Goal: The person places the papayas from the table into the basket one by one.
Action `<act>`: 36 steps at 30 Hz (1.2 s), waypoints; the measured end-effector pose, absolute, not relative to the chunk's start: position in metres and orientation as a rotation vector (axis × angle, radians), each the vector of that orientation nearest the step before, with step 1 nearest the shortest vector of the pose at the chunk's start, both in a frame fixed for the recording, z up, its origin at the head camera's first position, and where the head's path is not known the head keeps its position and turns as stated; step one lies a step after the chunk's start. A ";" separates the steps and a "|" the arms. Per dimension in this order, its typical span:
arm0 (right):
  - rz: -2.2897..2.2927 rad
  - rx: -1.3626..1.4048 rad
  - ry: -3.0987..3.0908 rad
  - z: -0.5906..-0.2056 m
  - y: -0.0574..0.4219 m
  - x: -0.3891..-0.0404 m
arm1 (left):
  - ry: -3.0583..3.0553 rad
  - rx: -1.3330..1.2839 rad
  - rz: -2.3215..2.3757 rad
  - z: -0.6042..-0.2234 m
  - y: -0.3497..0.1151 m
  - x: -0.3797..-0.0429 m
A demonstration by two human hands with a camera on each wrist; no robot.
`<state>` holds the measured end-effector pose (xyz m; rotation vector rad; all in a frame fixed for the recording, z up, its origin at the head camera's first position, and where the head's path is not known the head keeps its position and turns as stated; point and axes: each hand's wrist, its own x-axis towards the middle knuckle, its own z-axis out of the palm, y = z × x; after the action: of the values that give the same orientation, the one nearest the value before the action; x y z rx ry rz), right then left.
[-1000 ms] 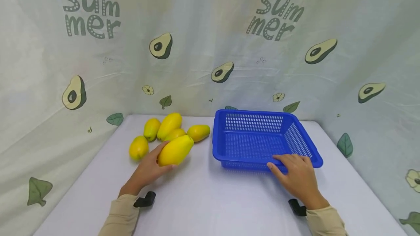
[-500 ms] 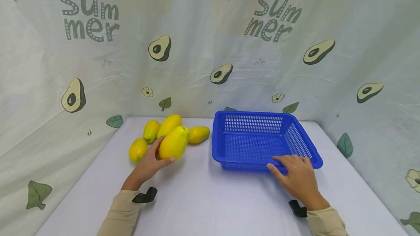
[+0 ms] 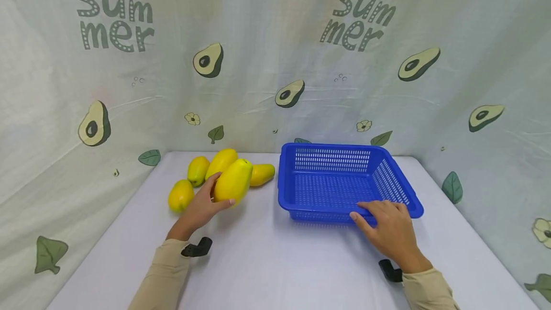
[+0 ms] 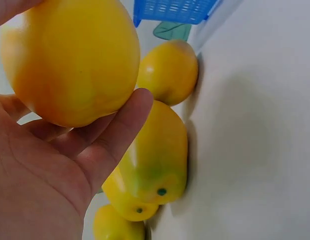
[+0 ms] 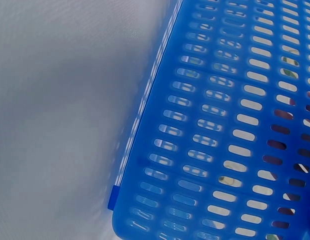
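Note:
My left hand (image 3: 201,209) grips a large yellow papaya (image 3: 234,183) between thumb and fingers, stem end tipped up and away. The papaya is held above the table in front of the others. In the left wrist view its rounded end (image 4: 75,60) rests against the fingers, apart from the papayas behind. My right hand (image 3: 388,228) holds the front rim of a blue plastic basket (image 3: 336,190), thumb outside and fingers over the edge inside. Through the slotted wall (image 5: 209,110) in the right wrist view, parts of the fingers show dimly.
Several yellow papayas lie in a loose group at the back left, among them a rounded one (image 3: 181,196), a long one (image 3: 221,161) and one near the basket (image 3: 262,175). A white cloth covers the table (image 3: 275,262). A printed curtain (image 3: 249,23) encloses the back and sides.
My left hand has raised the papaya and shifted it a little away and to the right, turning its stem end upward. My right hand and the basket have stayed in place.

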<state>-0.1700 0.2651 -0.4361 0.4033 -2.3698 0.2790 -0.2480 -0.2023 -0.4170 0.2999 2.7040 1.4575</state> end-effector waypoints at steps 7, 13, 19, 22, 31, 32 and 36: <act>0.274 0.401 -2.378 -0.436 0.266 -0.171 | 2.694 0.313 1.417 -0.411 -0.194 -0.254; 0.275 0.399 -2.390 -0.437 0.267 -0.170 | 2.666 0.330 1.460 -0.410 -0.188 -0.259; 0.277 0.411 -2.378 -0.437 0.268 -0.172 | 2.695 0.425 1.455 -0.396 -0.181 -0.267; 0.278 0.412 -2.376 -0.437 0.268 -0.172 | 2.703 0.454 1.450 -0.391 -0.177 -0.271; 0.279 0.404 -2.374 -0.437 0.266 -0.173 | 2.670 0.534 1.398 -0.370 -0.160 -0.285; 0.281 0.404 -2.374 -0.437 0.266 -0.173 | 2.662 0.547 1.395 -0.368 -0.159 -0.287; 0.286 0.403 -2.372 -0.436 0.266 -0.171 | 2.635 0.576 1.394 -0.360 -0.154 -0.293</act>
<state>-0.1711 0.2659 -0.4361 0.4028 -2.3715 0.2856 -0.2927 -0.1544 -0.3604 0.5760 2.6348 1.3945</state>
